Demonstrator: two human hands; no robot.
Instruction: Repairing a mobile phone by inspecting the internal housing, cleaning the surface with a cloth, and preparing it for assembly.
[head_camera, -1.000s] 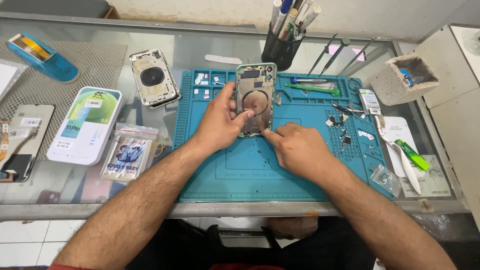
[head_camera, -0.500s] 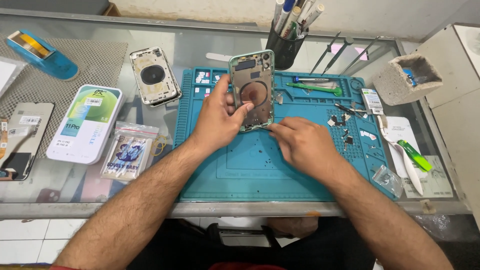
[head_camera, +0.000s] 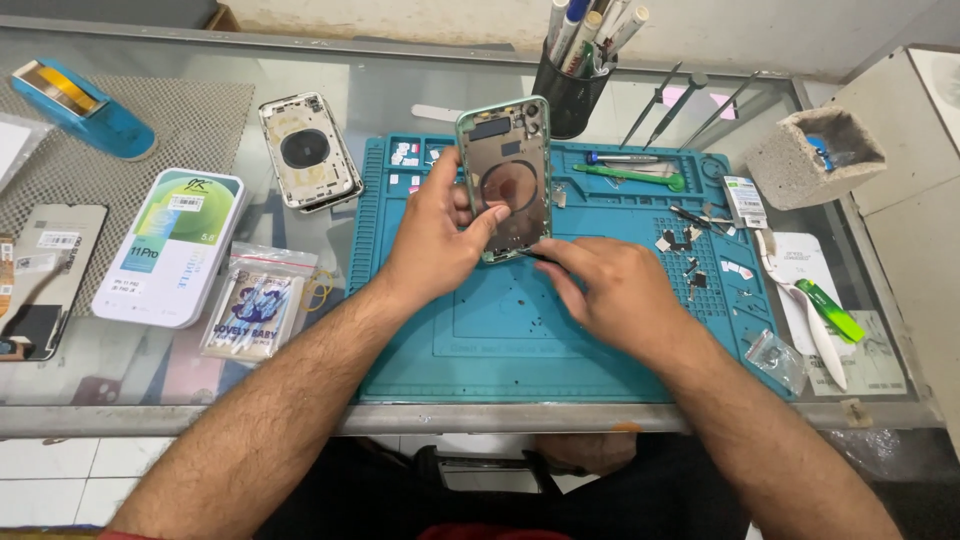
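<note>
While hands tilt the phone housing (head_camera: 505, 180), mat (head_camera: 520, 350) edges stay near.

bare mat (head_camera: 520, 340) near hands, pen cup (head_camera: 568, 95) behind, parts (head_camera: 690, 245) right

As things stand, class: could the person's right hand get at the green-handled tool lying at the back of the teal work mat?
Probably yes: the right hand rests on the teal work mat, and only bare mat lies between it and the green-handled tool.
</note>
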